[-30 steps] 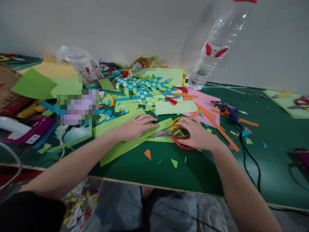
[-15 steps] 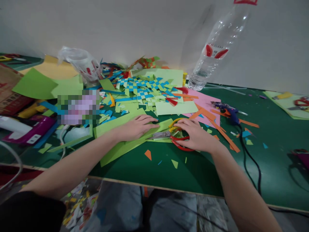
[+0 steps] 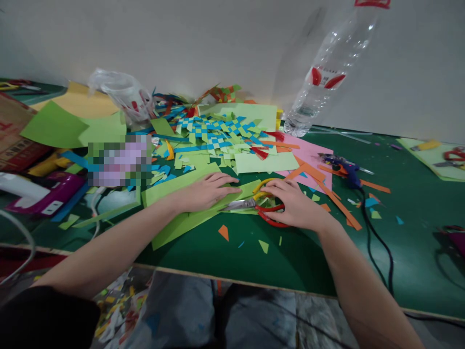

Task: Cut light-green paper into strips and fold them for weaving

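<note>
Flat on a sheet of light green paper (image 3: 170, 229) lies my left hand (image 3: 208, 193), its fingers stretched out to the right and pressing the paper to the table. My right hand (image 3: 297, 202) grips a pair of scissors (image 3: 247, 203) by its handles, one yellow and one red. The blades point left and look nearly closed, over the right part of the green paper just below my left fingertips. Whether the blade tips are in the paper, I cannot tell. Small green scraps show around the scissor handles.
Blue-and-green woven paper pieces (image 3: 218, 130) lie heaped behind my hands. A clear bottle (image 3: 327, 80) stands at the back. To the right are orange strips (image 3: 332, 203) and a blue glue gun (image 3: 349, 175) with a black cable. A bagged cup (image 3: 132, 99) stands back left.
Very little differs. My right hand and the scissors have shifted slightly left along the paper. My left hand rests in the same place.
</note>
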The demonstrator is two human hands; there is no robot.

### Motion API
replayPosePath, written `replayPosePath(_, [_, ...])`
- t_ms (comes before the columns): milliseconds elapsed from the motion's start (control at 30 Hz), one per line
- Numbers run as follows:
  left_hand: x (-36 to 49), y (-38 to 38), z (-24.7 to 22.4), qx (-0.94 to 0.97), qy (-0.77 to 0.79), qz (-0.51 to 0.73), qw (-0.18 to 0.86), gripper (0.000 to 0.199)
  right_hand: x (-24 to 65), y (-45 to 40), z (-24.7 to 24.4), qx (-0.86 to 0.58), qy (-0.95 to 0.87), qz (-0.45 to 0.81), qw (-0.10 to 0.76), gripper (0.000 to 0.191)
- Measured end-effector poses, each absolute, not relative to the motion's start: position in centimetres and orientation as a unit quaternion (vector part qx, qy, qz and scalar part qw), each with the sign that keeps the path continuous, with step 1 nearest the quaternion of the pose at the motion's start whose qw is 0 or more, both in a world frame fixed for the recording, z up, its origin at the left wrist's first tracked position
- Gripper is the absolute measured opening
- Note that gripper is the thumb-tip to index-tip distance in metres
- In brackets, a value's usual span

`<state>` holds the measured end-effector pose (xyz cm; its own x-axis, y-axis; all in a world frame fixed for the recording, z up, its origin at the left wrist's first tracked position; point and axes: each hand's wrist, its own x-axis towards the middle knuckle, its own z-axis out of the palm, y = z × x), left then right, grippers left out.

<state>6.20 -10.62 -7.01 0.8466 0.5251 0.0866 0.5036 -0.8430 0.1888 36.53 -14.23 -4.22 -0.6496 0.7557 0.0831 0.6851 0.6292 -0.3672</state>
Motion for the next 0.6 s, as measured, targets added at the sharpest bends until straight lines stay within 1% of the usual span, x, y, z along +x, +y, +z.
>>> replayPosePath(133, [6.2, -10.7, -7.0, 0.957, 0.271, 0.064, 0.078, 0.047, 35.9, -14.5, -4.1, -0.394, -0.898, 0.153, 0.118, 0.04])
replayPosePath(367, [6.1, -10.6, -7.0, 0.956, 0.275, 0.061, 0.083, 0.049, 36.1, -14.4, -3.9, -0.386, -0.901, 0.168, 0.101, 0.043])
replayPosePath(600, [6.1, -10.6, -7.1, 0.958, 0.268, 0.058, 0.077, 0.048, 35.0, -14.7, -4.4, -0.375, -0.905, 0.161, 0.117, 0.04])
